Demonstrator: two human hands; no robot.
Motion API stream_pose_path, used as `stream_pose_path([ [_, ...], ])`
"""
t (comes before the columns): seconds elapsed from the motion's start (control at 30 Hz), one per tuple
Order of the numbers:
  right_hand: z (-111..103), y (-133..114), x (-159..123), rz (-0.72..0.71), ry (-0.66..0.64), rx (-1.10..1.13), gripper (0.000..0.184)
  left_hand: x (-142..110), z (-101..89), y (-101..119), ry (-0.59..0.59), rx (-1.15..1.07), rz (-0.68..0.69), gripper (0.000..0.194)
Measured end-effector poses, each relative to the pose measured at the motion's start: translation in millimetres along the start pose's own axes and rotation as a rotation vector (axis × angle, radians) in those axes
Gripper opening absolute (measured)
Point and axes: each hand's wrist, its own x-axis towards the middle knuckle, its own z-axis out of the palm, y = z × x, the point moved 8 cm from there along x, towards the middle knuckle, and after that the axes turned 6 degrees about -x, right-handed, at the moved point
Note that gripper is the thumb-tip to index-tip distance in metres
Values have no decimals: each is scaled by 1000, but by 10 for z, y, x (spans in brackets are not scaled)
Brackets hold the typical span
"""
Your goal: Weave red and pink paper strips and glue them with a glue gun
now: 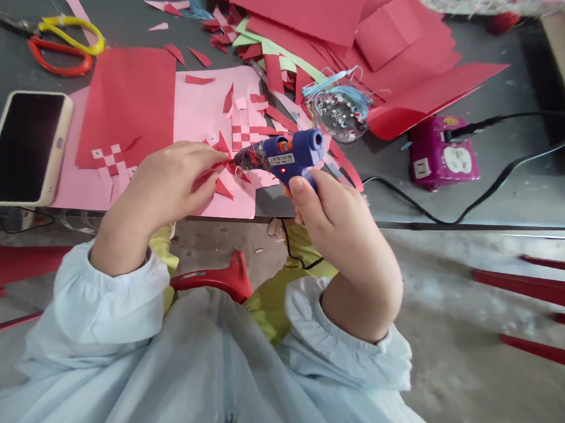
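Note:
My right hand is wrapped round the handle of a blue glue gun, its small red light lit. The gun's nozzle points left, close to the fingertips of my left hand. Those fingers pinch a red paper piece; its full shape is partly hidden by the hand. Beneath lies a pink paper sheet. Behind the gun's tip rests a red-and-pink woven paper piece, and another woven piece lies left of my left hand.
A phone, scissors and a red sheet lie on the left. Red paper piles up behind. Googly eyes fill a clear dish. A purple power adapter trails a black cable along the table's right side.

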Motion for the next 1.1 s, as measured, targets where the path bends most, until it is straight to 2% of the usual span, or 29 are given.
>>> stream_pose_path([
  [0.17, -42, 36, -10, 30, -25, -16, 60, -21, 5, 13, -40, 1, -2, 42],
  [0.37, -102, 80, -37, 26, -108, 9, 56, -16, 6, -8, 14, 2, 16, 41],
  [0.6, -157, 93, -66, 8, -146, -2, 56, -13, 19, -16, 27, 43, 21, 41],
  [0.83, -156, 117, -68, 23, -159, -21, 48, -14, 23, -13, 29, 56, 26, 42],
  [1.1, -181, 67, -81, -13, -153, 68, 50, -27, -21, 4, 17, 11, -3, 31],
])
